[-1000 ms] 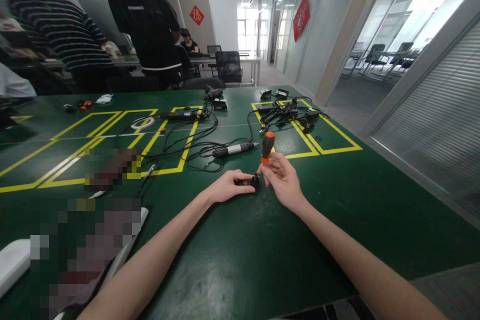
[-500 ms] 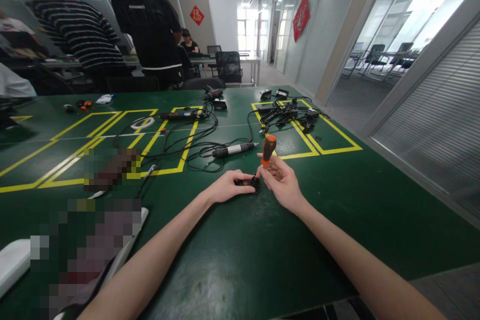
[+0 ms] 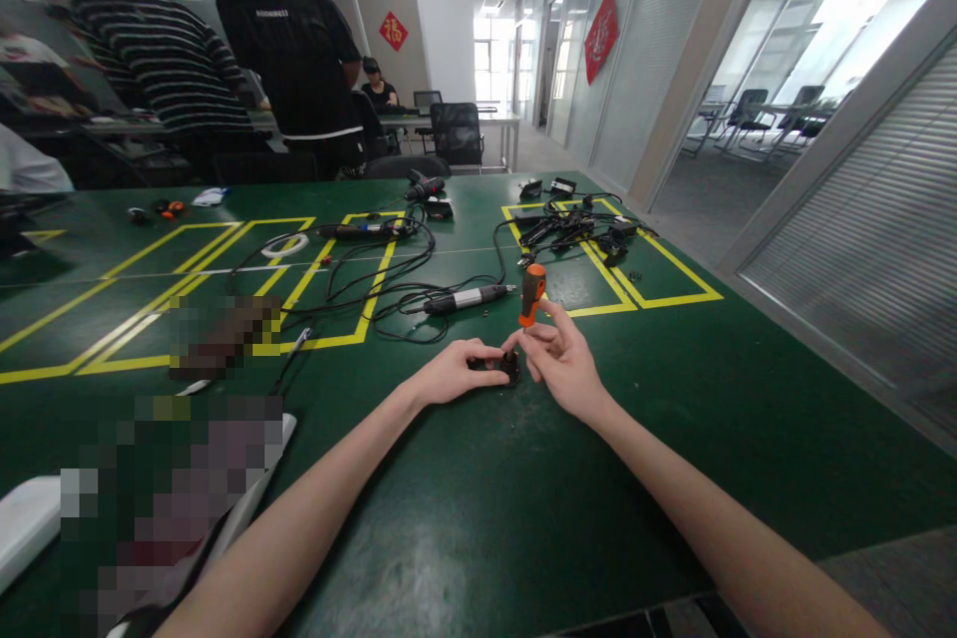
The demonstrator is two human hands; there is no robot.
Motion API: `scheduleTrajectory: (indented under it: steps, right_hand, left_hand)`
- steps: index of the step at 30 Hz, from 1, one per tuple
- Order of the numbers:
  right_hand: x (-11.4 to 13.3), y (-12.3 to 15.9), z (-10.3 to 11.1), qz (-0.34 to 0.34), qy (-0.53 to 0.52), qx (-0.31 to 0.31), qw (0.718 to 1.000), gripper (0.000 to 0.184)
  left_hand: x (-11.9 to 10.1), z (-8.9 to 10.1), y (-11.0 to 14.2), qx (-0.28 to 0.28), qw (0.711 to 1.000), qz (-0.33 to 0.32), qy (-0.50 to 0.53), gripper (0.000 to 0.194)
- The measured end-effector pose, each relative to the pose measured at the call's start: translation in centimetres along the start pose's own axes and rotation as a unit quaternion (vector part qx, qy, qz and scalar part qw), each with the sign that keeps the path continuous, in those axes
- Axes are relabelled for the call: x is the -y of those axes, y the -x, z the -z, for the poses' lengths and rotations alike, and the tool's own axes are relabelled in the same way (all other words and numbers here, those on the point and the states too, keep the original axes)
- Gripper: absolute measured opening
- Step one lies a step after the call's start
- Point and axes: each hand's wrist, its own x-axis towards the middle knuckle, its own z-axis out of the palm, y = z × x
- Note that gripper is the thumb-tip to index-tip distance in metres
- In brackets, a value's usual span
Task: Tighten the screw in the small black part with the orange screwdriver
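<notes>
Between the thumb and fingers of my left hand (image 3: 464, 371) is a small black part (image 3: 512, 371), held down on the green table (image 3: 449, 478); its exact kind is too small to make out. My right hand (image 3: 562, 364) pinches an orange and black screwdriver (image 3: 532, 296) low down, near its shaft. The handle points up and leans slightly. Its shaft runs down toward the black part, but the tip is hard to see between my fingers.
Beyond my hands lies a grey and black rotary tool (image 3: 468, 299) with its looped cable. A heap of black cables and adapters (image 3: 575, 229) is at the back right. A cordless drill (image 3: 425, 187) sits at the far edge. Two people (image 3: 291, 60) stand behind the table.
The screwdriver handle has shifted slightly left and up, and my right fingers have changed their position on it. My left hand and the black part stay in place.
</notes>
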Motion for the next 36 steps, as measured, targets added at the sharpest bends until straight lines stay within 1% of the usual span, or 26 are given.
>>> scheduleTrajectory:
  steps: [2,5,7,10,13,15,20,26,28,31,36]
  right_hand:
    - [0.0,0.0,0.0,-0.005,-0.004,-0.004,1.000,0.049]
    - [-0.2,0.1,0.1,0.005,0.005,-0.008,1.000,0.040]
    - [-0.4,0.1,0.2,0.016,0.018,0.003,1.000,0.036]
    - [-0.6,0.1,0.4,0.025,0.041,0.033,0.998,0.039]
    - [-0.7,0.1,0.4,0.024,0.035,0.039,0.998,0.044]
    - [-0.7,0.2,0.3,0.018,0.023,0.031,0.999,0.043]
    - [-1.0,0.3,0.4,0.014,0.017,0.006,1.000,0.034]
    - [-1.4,0.1,0.9,0.028,0.096,-0.024,0.995,0.020]
    - [-1.4,0.0,0.9,0.026,0.101,-0.042,0.994,0.020]
    - [-1.4,-0.1,0.8,0.022,0.072,-0.056,0.996,0.027]
    - [-1.1,0.0,0.5,0.039,0.039,-0.031,0.998,0.025]
  left_hand:
    - [0.0,0.0,0.0,0.000,1.000,0.000,0.001,0.038]
    - [0.0,0.0,0.0,0.000,1.000,-0.002,0.004,0.039]
    - [0.0,-0.1,0.0,0.000,1.000,-0.004,0.007,0.039]
    - [0.1,-0.1,0.0,-0.002,1.000,-0.004,0.008,0.040]
    - [0.3,-0.1,0.0,-0.004,1.000,-0.001,0.007,0.040]
    - [0.4,-0.1,0.0,-0.005,1.000,-0.001,0.005,0.040]
    - [0.3,0.0,0.0,-0.001,1.000,-0.006,0.000,0.041]
    - [-0.2,0.1,-0.1,0.007,1.000,-0.018,-0.002,0.035]
    - [-0.2,0.1,-0.1,0.005,1.000,-0.019,-0.005,0.035]
    - [0.0,0.1,-0.1,0.005,1.000,-0.019,-0.011,0.039]
    - [0.3,0.1,0.0,0.005,1.000,-0.015,-0.018,0.042]
